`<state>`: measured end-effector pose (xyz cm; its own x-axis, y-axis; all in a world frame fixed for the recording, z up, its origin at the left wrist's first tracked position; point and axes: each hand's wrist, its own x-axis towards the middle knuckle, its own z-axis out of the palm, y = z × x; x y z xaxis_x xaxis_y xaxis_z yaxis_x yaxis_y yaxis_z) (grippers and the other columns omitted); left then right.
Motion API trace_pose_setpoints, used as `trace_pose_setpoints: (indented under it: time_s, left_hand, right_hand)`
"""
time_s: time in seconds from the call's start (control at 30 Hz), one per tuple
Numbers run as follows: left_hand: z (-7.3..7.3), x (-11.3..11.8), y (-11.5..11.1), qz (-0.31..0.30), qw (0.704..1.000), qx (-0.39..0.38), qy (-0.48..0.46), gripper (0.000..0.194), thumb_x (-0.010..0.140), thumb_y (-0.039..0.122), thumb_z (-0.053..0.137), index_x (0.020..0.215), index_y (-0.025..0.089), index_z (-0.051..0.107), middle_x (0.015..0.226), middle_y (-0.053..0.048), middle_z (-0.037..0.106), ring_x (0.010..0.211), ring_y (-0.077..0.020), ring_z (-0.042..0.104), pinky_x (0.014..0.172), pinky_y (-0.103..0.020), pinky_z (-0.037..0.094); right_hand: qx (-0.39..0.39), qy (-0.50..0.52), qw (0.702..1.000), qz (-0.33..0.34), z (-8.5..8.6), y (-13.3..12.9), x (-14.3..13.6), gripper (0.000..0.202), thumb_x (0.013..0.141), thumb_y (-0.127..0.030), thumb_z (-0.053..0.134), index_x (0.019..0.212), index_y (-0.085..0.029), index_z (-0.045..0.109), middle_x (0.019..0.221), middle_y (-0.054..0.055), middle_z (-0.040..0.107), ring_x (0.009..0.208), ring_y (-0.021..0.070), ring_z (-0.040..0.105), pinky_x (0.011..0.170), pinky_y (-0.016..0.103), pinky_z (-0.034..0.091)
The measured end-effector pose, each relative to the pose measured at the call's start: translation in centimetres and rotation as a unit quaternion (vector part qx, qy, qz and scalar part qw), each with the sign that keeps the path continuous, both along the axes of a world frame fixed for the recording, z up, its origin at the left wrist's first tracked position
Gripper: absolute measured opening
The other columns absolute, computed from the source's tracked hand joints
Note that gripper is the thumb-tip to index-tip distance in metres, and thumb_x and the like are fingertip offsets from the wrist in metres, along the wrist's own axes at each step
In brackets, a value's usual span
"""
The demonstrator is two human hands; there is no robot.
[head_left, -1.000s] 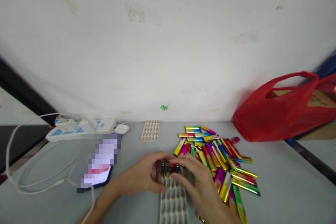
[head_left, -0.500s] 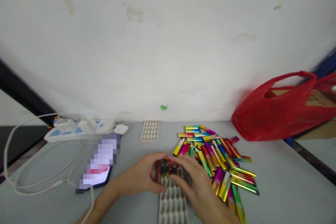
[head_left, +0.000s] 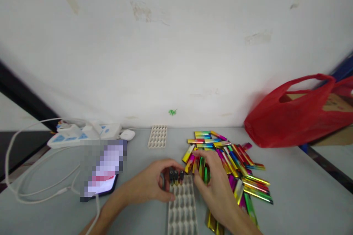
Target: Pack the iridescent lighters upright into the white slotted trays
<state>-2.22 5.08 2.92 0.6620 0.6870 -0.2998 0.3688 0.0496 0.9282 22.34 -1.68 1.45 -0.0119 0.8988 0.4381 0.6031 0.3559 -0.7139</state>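
- Shifted right hand (head_left: 216, 187) since the earlier frame, from the tray (head_left: 182, 209) to the shiny coloured sticks (head_left: 234, 165); thumb and fingers parted over green ones, cannot tell whether gripping.
- On grey bench (head_left: 292, 180), toward far right: red bag (head_left: 292, 119).
- Piled loosely right of the tray: most sticks.
- Left hand (head_left: 151, 181) curled about the tray's far end, thumb and fingers apart; cannot tell whether pinching.
- Upright there, side by side: three black-topped sticks (head_left: 176, 176).

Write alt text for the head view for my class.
The left hand curves around three black-ended sticks at the far end of a pitted tray; the right hand is over a pile of shiny multicoloured sticks. A smartphone lies left, a red plastic bag right.
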Motion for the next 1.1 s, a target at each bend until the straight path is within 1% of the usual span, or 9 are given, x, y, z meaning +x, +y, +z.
trace_pose_setpoints:
  time_s: [0.1,0.2,0.3,0.37,0.47,0.67,0.83,0.97,1.1]
  left_hand:
    - [0.2,0.1,0.0,-0.003,1.0,0.001,-0.003,0.073,0.067,0.023,0.097,0.137,0.025,0.075,0.109,-0.001,0.08,0.074,-0.0156,0.066,0.066,-0.025,0.05]
    - [0.2,0.2,0.0,-0.002,1.0,0.0,-0.007,0.072,0.067,0.023,0.097,0.136,0.024,0.075,0.108,-0.001,0.08,0.074,-0.0144,0.065,0.066,-0.024,0.05]
    - [0.1,0.2,0.1,-0.003,1.0,-0.005,-0.002,0.074,0.068,0.023,0.097,0.138,0.024,0.074,0.11,-0.002,0.08,0.075,-0.0148,0.065,0.066,-0.024,0.051]
    - [0.1,0.1,0.1,-0.002,1.0,-0.01,-0.001,0.075,0.068,0.023,0.097,0.139,0.024,0.073,0.112,-0.003,0.081,0.076,-0.015,0.065,0.066,-0.024,0.051]
    - [0.1,0.1,0.1,0.0,1.0,-0.01,-0.004,0.074,0.068,0.024,0.098,0.139,0.024,0.073,0.113,-0.003,0.081,0.076,-0.015,0.065,0.067,-0.025,0.052]
    - [0.2,0.2,0.0,-0.001,1.0,0.001,-0.004,0.074,0.068,0.022,0.098,0.137,0.025,0.074,0.115,-0.003,0.081,0.076,-0.015,0.066,0.066,-0.024,0.052]
    - [0.1,0.1,0.1,-0.01,1.0,0.012,-0.002,0.072,0.069,0.021,0.097,0.138,0.025,0.074,0.114,-0.003,0.081,0.076,-0.0146,0.067,0.065,-0.023,0.051]
    - [-0.1,0.0,0.1,-0.007,1.0,0.01,0.003,0.074,0.069,0.024,0.098,0.139,0.025,0.073,0.115,-0.004,0.081,0.077,-0.016,0.068,0.065,-0.024,0.051]
    - [-0.1,-0.1,0.0,-0.001,1.0,0.002,0.003,0.076,0.068,0.024,0.098,0.14,0.025,0.073,0.115,-0.003,0.08,0.077,-0.0159,0.067,0.066,-0.024,0.052]
  right_hand:
    - [-0.001,-0.066,0.998,-0.024,0.0,0.5,0.9,0.058,0.096,-0.01,0.062,0.15,-0.029,0.055,0.145,0.012,0.063,0.138,0.0359,0.056,0.117,0.055,0.044]
    - [-0.03,-0.128,0.991,-0.022,0.2,0.7,1.8,0.077,0.091,-0.014,0.07,0.162,-0.031,0.045,0.153,0.012,0.061,0.142,0.0397,0.053,0.119,0.06,0.04]
    - [-0.071,-0.164,0.984,-0.008,0.3,0.8,2.7,0.097,0.083,-0.016,0.078,0.169,-0.033,0.036,0.153,0.012,0.062,0.141,0.0413,0.053,0.119,0.063,0.038]
    - [-0.092,-0.175,0.98,-0.005,0.2,0.9,3.2,0.104,0.078,-0.016,0.08,0.171,-0.033,0.036,0.152,0.012,0.063,0.141,0.0419,0.054,0.119,0.063,0.038]
    - [-0.104,-0.184,0.977,-0.01,0.1,1.0,3.5,0.103,0.076,-0.015,0.08,0.169,-0.032,0.039,0.151,0.012,0.064,0.142,0.043,0.055,0.119,0.062,0.037]
    - [-0.097,-0.189,0.977,-0.018,-0.2,1.1,3.3,0.101,0.077,-0.012,0.078,0.169,-0.031,0.039,0.148,0.013,0.067,0.142,0.0431,0.055,0.12,0.064,0.033]
    - [-0.073,-0.194,0.978,-0.017,-0.3,1.2,3.2,0.099,0.079,-0.01,0.075,0.169,-0.031,0.039,0.146,0.013,0.068,0.14,0.0426,0.057,0.116,0.063,0.035]
    - [-0.062,-0.181,0.981,-0.016,0.1,1.2,3.2,0.097,0.077,-0.01,0.078,0.166,-0.031,0.044,0.144,0.014,0.07,0.137,0.0437,0.059,0.114,0.064,0.037]
    - [-0.073,-0.141,0.987,-0.019,1.0,1.1,3.3,0.09,0.077,-0.014,0.083,0.16,-0.031,0.052,0.142,0.012,0.072,0.137,0.0439,0.06,0.114,0.065,0.038]
